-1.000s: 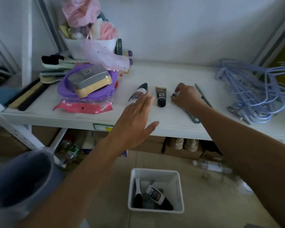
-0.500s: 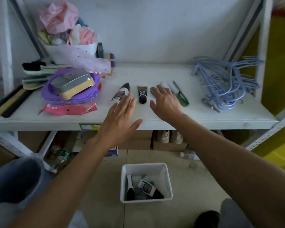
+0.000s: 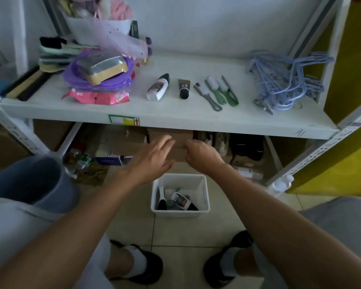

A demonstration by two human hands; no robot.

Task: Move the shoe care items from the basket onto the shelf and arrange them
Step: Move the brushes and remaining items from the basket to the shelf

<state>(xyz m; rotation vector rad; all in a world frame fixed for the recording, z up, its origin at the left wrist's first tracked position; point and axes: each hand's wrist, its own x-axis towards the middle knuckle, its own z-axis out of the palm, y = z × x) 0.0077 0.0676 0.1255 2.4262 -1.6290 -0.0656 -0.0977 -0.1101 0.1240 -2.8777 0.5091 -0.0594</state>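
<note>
Five items lay on the shelf [image 3: 196, 119]
One bottle [image 3: 157, 90], one tube [image 3: 183, 88], three brushes [image 3: 215, 91]; left hand [image 3: 152, 159] spread, right hand [image 3: 202, 153] loosely curled, both grips empty.

Count: shelf vs basket
Shelf [image 3: 196, 118], 12 o'clock: 1 white bottle [image 3: 157, 89], 1 tube [image 3: 183, 88], 3 small brushes [image 3: 214, 88]. Basket [image 3: 180, 213], 6 o'clock: 1 black brush [image 3: 162, 200], 1 labelled bottle [image 3: 181, 201], rest unclear. Hangers [image 3: 283, 80], 2 o'clock: tangled, uncountable.

Basket [image 3: 204, 185] on floor below shelf [image 3: 175, 119]

Home storeroom: labelled metal shelf [image 3: 175, 119], hangers [image 3: 283, 80], cardboard boxes [image 3: 121, 142].
</note>
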